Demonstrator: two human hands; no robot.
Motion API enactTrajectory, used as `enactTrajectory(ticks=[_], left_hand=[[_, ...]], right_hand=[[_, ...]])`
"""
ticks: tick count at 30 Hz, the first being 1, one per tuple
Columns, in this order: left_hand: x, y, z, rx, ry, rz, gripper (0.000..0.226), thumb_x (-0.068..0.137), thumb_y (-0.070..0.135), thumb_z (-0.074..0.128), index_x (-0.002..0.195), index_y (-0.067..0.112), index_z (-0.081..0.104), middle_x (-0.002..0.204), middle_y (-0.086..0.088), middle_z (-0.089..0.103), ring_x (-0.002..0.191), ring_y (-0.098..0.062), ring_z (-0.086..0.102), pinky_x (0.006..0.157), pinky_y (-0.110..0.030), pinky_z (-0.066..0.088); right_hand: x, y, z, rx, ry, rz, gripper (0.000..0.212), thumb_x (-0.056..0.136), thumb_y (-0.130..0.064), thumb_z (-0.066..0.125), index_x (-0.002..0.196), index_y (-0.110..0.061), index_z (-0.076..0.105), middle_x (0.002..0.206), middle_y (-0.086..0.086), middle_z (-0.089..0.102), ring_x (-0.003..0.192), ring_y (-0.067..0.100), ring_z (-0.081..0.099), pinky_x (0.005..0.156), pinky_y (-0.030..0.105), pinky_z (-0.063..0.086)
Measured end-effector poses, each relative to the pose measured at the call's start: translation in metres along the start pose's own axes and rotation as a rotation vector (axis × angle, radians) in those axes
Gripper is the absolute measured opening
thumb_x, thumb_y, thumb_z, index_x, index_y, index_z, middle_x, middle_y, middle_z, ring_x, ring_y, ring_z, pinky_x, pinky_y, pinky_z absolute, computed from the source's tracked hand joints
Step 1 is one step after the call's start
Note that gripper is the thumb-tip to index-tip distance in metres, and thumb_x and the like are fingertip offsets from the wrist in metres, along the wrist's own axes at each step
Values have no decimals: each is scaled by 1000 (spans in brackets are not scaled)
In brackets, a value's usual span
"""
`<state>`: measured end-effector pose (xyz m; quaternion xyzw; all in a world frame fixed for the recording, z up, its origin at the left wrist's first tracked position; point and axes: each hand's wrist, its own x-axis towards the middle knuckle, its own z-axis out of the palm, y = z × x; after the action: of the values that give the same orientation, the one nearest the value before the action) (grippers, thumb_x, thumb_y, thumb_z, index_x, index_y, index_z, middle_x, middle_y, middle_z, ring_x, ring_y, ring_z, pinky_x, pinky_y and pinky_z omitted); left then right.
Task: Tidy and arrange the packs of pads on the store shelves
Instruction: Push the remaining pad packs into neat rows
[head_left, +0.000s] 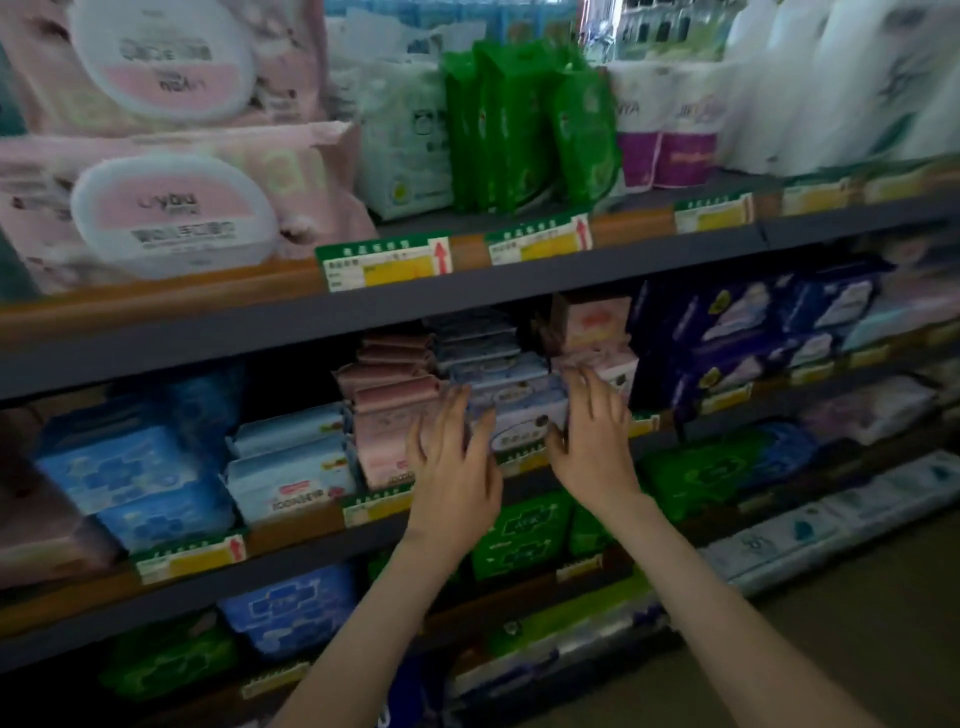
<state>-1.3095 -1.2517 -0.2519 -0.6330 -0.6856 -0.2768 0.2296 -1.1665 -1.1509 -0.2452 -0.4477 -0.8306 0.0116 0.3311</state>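
Observation:
On the middle shelf (311, 525) a stack of pale lilac-blue pad packs (511, 395) stands between a pink stack (389, 410) and light pink packs (597, 332). My left hand (454, 457) lies with straight fingers against the left side and front of the lilac-blue stack. My right hand (592, 436) presses its straight fingers on the stack's right side. Both hands flank the lowest packs of that stack. Neither hand curls round a pack.
Light blue pad packs (291, 462) and darker blue ones (135, 478) fill the shelf to the left, navy packs (727, 332) to the right. Green packs (524, 535) sit on the shelf below. The upper shelf (519, 291) holds wipes and green packets (519, 124) close overhead.

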Motion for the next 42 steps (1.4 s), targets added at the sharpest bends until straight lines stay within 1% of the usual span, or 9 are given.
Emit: enactTrajectory(ticks=[8, 12, 18, 23, 26, 29, 32, 38, 42], left_hand=[[81, 99, 77, 165, -51, -74, 68, 69, 28, 75, 129, 12, 48, 134, -14, 53, 126, -27, 43, 102, -52, 29], [103, 121, 88, 276, -31, -146, 68, 68, 36, 76, 127, 11, 52, 131, -12, 55, 123, -26, 50, 103, -52, 26], [105, 115, 98, 395, -42, -224, 69, 68, 32, 76, 129, 12, 52, 133, -9, 55, 127, -27, 49, 104, -54, 20], [96, 108, 102, 439, -198, -187, 49, 80, 19, 67, 127, 16, 54, 134, -5, 55, 136, -24, 36, 111, -59, 3], [91, 101, 105, 461, -82, -142, 50, 55, 17, 84, 103, 16, 68, 105, -3, 69, 115, -23, 58, 105, -53, 18], [91, 100, 104, 435, 27, -155, 59, 53, 22, 85, 108, 14, 66, 108, -4, 68, 113, -23, 57, 102, -48, 20], [94, 104, 101, 416, 85, -159, 63, 60, 26, 82, 119, 13, 61, 117, -6, 64, 118, -23, 52, 103, -49, 20], [92, 107, 104, 402, 99, -158, 71, 59, 20, 81, 123, 11, 55, 116, -7, 64, 119, -21, 40, 103, -50, 19], [91, 112, 101, 381, 45, -175, 70, 59, 20, 80, 125, 12, 57, 121, -7, 61, 121, -21, 39, 103, -51, 20]], right_hand=[[52, 109, -13, 49, -133, -151, 84, 76, -8, 69, 146, -3, 22, 152, 16, 22, 139, 31, 20, 115, 41, 18], [81, 117, -14, 1, -200, -246, 87, 82, -14, 64, 148, -3, 8, 157, 13, 5, 144, 26, 5, 117, 32, -1], [114, 107, -8, -13, -275, -330, 96, 85, -23, 56, 147, -11, -17, 155, 10, -21, 142, 22, -20, 114, 34, -15], [122, 108, -10, 40, -291, -213, 93, 85, -35, 58, 149, -9, -5, 156, 11, 6, 143, 30, 3, 117, 39, 2], [117, 115, -15, -100, -194, -303, 88, 83, -34, 60, 148, -6, 8, 138, 13, 30, 125, 33, 27, 106, 41, 20], [107, 121, -12, -154, -88, -332, 80, 79, -23, 66, 145, -3, 25, 126, 15, 44, 111, 34, 39, 92, 43, 32], [106, 119, -13, -215, -46, -296, 74, 74, -19, 72, 138, -2, 37, 122, 16, 48, 106, 33, 44, 86, 40, 37], [114, 117, -20, -221, -96, -331, 80, 81, -26, 65, 145, -7, 21, 143, 13, 28, 123, 31, 31, 98, 38, 28], [112, 120, -15, -209, -48, -366, 77, 63, -20, 79, 130, -4, 44, 133, 18, 46, 119, 36, 43, 96, 45, 35]])
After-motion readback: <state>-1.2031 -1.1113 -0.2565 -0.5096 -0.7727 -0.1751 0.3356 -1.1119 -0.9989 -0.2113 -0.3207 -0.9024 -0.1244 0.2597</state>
